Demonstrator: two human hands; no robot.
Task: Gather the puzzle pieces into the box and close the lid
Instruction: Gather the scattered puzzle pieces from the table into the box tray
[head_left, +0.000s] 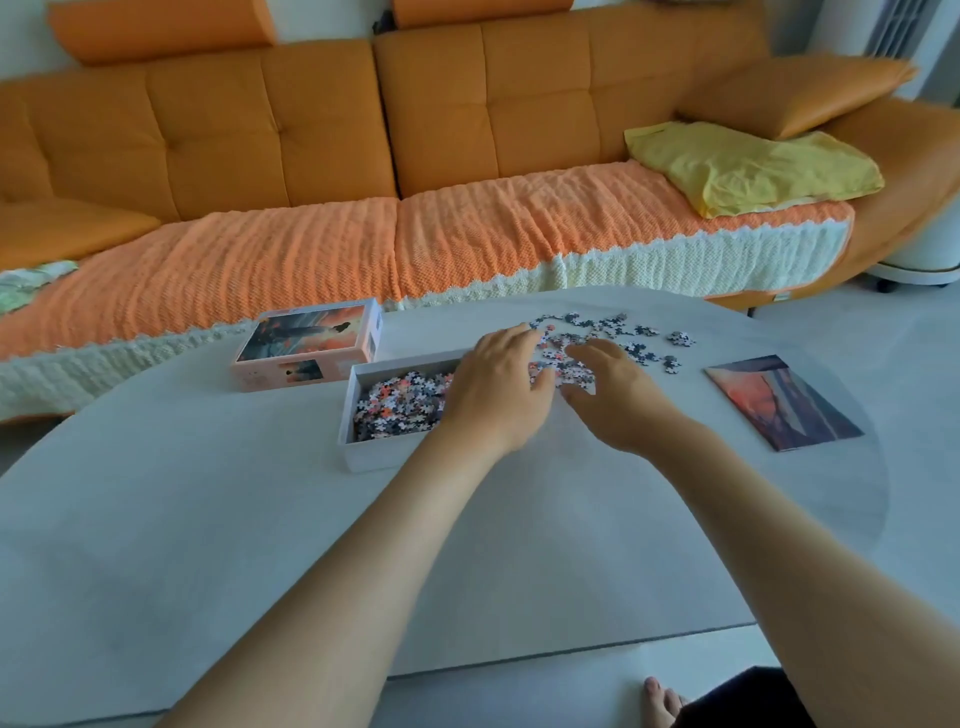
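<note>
An open white box (349, 415) sits mid-table, holding a heap of puzzle pieces (400, 402). Its lid (306, 340), printed with an orange sunset picture, lies just behind and left of it. Loose puzzle pieces (623, 338) are scattered on the table to the right of the box. My left hand (498, 384) lies over the box's right end, fingers spread onto the near pieces. My right hand (618, 400) rests palm down beside it, fingers spread at the edge of the loose pile. Between the two hands a small cluster of pieces shows. Neither hand visibly grips anything.
A printed reference picture (784, 402) lies flat at the table's right. The pale rounded table (208, 519) stands in front of an orange sofa (363, 156) with a knitted cover and a yellow cloth (748, 166). My bare foot (662, 701) shows below the table edge.
</note>
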